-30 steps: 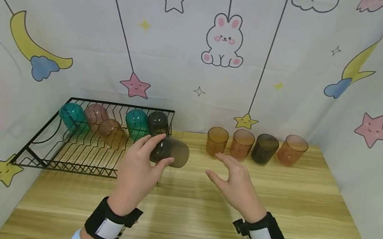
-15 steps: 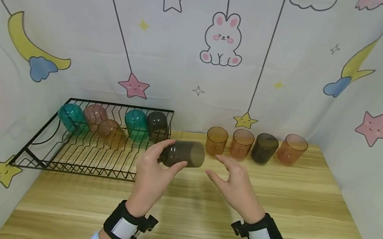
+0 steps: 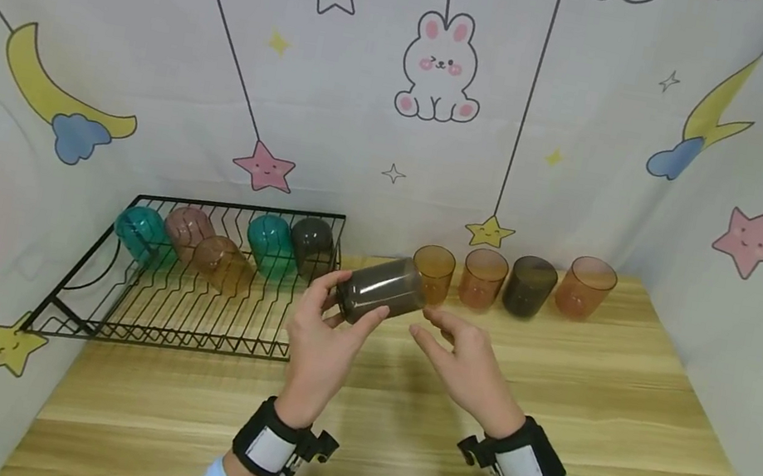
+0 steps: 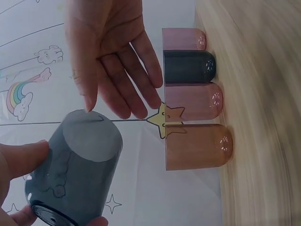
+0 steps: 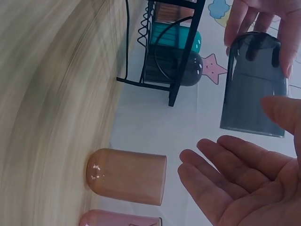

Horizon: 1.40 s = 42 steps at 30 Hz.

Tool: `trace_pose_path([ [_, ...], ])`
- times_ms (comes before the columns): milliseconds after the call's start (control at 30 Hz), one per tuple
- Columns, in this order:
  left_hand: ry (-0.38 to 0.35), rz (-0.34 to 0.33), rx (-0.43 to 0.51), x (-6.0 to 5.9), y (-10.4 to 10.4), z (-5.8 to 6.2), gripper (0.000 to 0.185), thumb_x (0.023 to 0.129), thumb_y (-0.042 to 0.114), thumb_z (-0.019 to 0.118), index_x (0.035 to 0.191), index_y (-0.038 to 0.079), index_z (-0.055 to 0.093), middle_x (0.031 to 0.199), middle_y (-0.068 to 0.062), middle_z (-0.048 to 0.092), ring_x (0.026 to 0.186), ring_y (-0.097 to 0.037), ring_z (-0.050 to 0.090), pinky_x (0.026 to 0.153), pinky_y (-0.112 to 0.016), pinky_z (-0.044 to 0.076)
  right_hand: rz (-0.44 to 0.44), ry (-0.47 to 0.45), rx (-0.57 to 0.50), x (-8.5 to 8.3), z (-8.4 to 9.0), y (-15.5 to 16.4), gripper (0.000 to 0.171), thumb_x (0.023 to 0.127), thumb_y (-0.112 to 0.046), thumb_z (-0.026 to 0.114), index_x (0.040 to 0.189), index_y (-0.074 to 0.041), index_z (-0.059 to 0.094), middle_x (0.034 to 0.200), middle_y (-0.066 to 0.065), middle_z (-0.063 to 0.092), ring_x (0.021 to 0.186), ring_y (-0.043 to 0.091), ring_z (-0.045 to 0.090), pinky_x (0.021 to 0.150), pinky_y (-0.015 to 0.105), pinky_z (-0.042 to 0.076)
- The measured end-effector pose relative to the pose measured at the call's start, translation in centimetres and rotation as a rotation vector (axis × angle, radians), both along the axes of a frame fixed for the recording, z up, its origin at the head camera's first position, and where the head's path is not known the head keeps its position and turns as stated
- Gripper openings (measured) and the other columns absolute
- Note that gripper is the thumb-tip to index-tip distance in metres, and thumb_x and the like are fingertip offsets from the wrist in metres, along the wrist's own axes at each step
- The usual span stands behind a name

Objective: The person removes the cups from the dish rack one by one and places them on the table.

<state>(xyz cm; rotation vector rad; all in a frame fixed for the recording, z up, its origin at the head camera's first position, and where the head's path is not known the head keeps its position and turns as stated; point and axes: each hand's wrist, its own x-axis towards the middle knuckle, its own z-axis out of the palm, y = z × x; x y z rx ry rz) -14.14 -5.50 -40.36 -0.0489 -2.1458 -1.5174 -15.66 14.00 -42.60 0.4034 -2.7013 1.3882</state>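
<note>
A smoky grey cup (image 3: 384, 289) is held in the air between my two hands, lying on a tilt with its mouth raised toward the right. My left hand (image 3: 323, 350) grips it near the base, thumb on the near side and fingers round the far side. Beside the cup's rim is my right hand (image 3: 472, 367), its fingers extended and thumb spread from them. In the right wrist view the right thumb (image 5: 282, 110) overlaps the rim of the grey cup (image 5: 251, 89); whether it touches cannot be told. The other right fingers are apart from the cup.
A black wire rack (image 3: 187, 315) on the left bears several upside-down cups, such as a teal cup (image 3: 140, 231) and a dark cup (image 3: 312, 243). Along the back wall stand an amber cup (image 3: 438, 273), two pinkish ones and a dark cup (image 3: 530, 288), upright on the wooden table (image 3: 619, 446).
My left hand has carried the grey cup rightward, away from the rack, and its mouth has tipped upward. My right hand stays nearly in place, now close to the rim.
</note>
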Motion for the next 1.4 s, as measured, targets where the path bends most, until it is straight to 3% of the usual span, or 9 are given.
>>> trace_pose_path([
  [267, -0.008, -0.035, 0.035, -0.1, 0.8, -0.5, 0.061, 0.07, 0.029, 0.081, 0.122, 0.018, 0.051, 0.12, 0.001, 0.054, 0.104, -0.017, 0.061, 0.079, -0.031, 0.056, -0.004, -0.047, -0.128, -0.2, 0.0, -0.3, 0.048, 0.09, -0.054, 0.049, 0.122, -0.02, 0.059, 0.12, 0.001, 0.064, 0.108, 0.013, 0.061, 0.088, 0.036, 0.053],
  [467, -0.068, -0.023, -0.023, 0.4, 1.0, -0.8, 0.069, 0.071, 0.038, 0.078, 0.13, 0.021, 0.049, 0.121, 0.0, 0.049, 0.101, -0.017, 0.059, 0.08, -0.027, 0.055, -0.027, -0.042, -0.178, -0.2, 0.4, -0.4, 0.045, 0.09, -0.054, 0.049, 0.119, -0.023, 0.061, 0.118, -0.001, 0.064, 0.109, 0.013, 0.061, 0.086, 0.034, 0.054],
  [700, -0.136, -0.041, 0.003, 0.6, 1.1, -1.3, 0.076, 0.07, 0.042, 0.078, 0.135, 0.017, 0.047, 0.122, -0.003, 0.045, 0.101, -0.02, 0.057, 0.082, -0.03, 0.055, -0.024, -0.022, -0.218, -0.3, 0.9, -0.5, 0.044, 0.09, -0.053, 0.05, 0.121, -0.023, 0.06, 0.121, -0.001, 0.063, 0.112, 0.015, 0.059, 0.088, 0.033, 0.053],
  [967, -0.153, -0.076, -0.007, 0.6, 1.0, -2.0, 0.076, 0.072, 0.042, 0.076, 0.136, 0.019, 0.043, 0.128, 0.0, 0.051, 0.106, -0.016, 0.06, 0.084, -0.031, 0.055, -0.026, -0.022, -0.234, -0.4, 1.3, -0.7, 0.049, 0.088, -0.054, 0.051, 0.125, -0.021, 0.057, 0.12, -0.001, 0.063, 0.115, 0.016, 0.058, 0.092, 0.034, 0.051],
  [1133, -0.149, -0.092, -0.044, 0.5, 1.0, -2.4, 0.079, 0.07, 0.044, 0.077, 0.136, 0.015, 0.044, 0.125, 0.001, 0.05, 0.106, -0.019, 0.059, 0.084, -0.033, 0.055, -0.009, -0.021, -0.25, -0.4, 1.7, -1.0, 0.053, 0.088, -0.054, 0.052, 0.129, -0.021, 0.053, 0.122, 0.0, 0.062, 0.115, 0.014, 0.057, 0.094, 0.033, 0.05],
  [1400, -0.164, -0.141, -0.086, 0.1, 1.0, -3.0, 0.069, 0.069, 0.043, 0.079, 0.128, 0.021, 0.05, 0.115, 0.004, 0.055, 0.103, -0.014, 0.059, 0.084, -0.033, 0.055, 0.011, -0.071, -0.308, -0.2, 2.7, -1.5, 0.06, 0.084, -0.047, 0.063, 0.134, -0.017, 0.048, 0.124, 0.004, 0.06, 0.115, 0.015, 0.058, 0.091, 0.031, 0.051],
])
